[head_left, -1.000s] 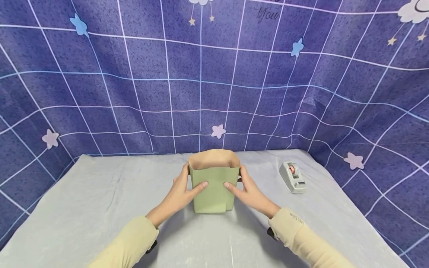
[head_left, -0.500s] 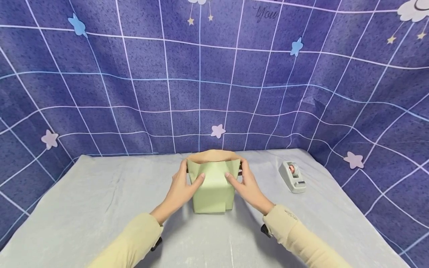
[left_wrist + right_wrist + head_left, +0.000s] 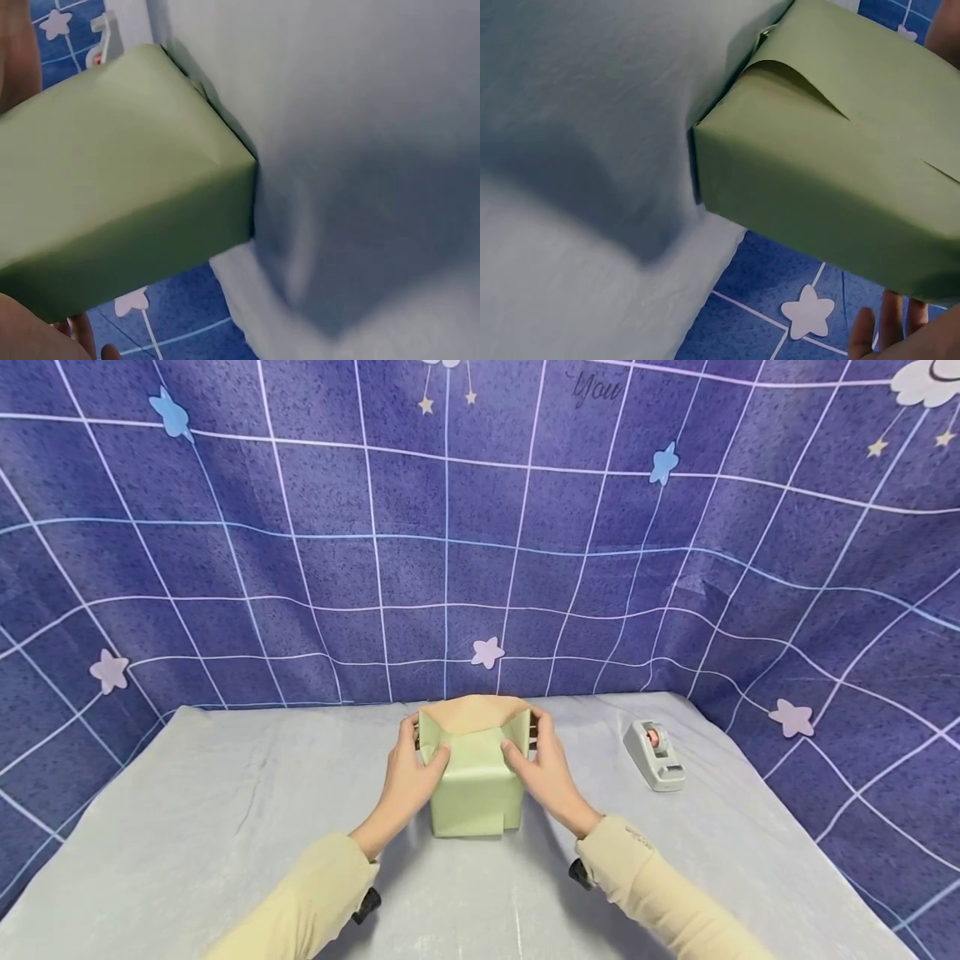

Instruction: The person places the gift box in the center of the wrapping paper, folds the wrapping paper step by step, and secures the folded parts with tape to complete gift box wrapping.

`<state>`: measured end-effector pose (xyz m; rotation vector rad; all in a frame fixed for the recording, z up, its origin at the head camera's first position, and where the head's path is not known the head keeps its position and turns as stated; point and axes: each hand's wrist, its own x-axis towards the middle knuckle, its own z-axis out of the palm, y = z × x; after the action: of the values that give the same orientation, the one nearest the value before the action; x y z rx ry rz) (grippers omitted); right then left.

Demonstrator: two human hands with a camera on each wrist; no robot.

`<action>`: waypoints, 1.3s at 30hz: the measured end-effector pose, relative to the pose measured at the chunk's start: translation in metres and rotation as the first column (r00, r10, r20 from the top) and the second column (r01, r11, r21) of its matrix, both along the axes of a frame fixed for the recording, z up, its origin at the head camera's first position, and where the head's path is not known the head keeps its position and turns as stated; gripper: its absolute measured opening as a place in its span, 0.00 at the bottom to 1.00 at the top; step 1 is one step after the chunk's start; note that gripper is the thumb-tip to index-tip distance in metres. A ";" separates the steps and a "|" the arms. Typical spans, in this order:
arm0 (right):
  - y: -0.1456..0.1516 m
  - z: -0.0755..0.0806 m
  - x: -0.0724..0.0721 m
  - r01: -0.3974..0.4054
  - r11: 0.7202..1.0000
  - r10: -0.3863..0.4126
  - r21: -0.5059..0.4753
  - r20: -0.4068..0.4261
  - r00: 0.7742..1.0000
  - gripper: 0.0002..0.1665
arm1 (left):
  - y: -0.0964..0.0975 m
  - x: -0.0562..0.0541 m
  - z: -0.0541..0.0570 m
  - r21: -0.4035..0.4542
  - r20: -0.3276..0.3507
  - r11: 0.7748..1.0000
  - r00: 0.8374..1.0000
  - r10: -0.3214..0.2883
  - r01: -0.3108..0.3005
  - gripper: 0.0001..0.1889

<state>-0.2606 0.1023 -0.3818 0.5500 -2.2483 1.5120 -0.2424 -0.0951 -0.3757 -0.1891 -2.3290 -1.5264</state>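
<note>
A green paper bag with a tan inside stands upright on the table, its top edge bent and its front panel pushed inward. My left hand holds the bag's left side, thumb on the front and fingers along the side. On the opposite side my right hand holds it the same way. The left wrist view shows the smooth side and front of the bag. A loose paper flap lifts on the bag in the right wrist view. The bag's back is hidden.
A grey tape dispenser with an orange-pink core stands to the right of the bag. A pale grey cloth covers the table. Behind it hangs a blue curtain with grid lines and stars.
The bag's upper front has gone from flat to folded back and inward under my thumbs. Both hands have shifted slightly up and closer together, and the wrists have drawn inward.
</note>
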 end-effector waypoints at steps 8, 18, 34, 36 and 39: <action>-0.008 0.005 0.001 0.056 0.998 -0.055 -0.021 0.062 0.997 0.32 | 0.005 -0.001 0.003 0.091 0.104 0.995 0.994 0.023 -0.033 0.27; -0.012 0.007 0.000 0.082 0.996 -0.076 -0.036 0.133 0.988 0.33 | 0.009 0.001 0.003 -0.006 0.179 0.997 0.980 0.083 -0.083 0.20; -0.013 0.006 0.001 0.067 0.997 -0.063 -0.030 0.132 0.989 0.28 | 0.013 0.001 0.004 -0.083 0.154 0.989 0.979 0.132 -0.120 0.17; -0.012 0.007 0.002 0.068 0.998 -0.066 -0.016 0.130 0.989 0.27 | 0.013 0.001 0.004 -0.097 0.138 0.988 0.981 0.136 -0.123 0.17; -0.012 0.008 0.003 0.078 0.997 -0.080 0.018 0.115 0.990 0.25 | 0.013 0.001 0.004 -0.135 0.109 0.983 0.985 0.137 -0.121 0.15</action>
<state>-0.2579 0.0905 -0.3743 0.3811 -2.3395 1.5260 -0.2417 -0.0822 -0.3712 0.0218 -2.4798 -1.3618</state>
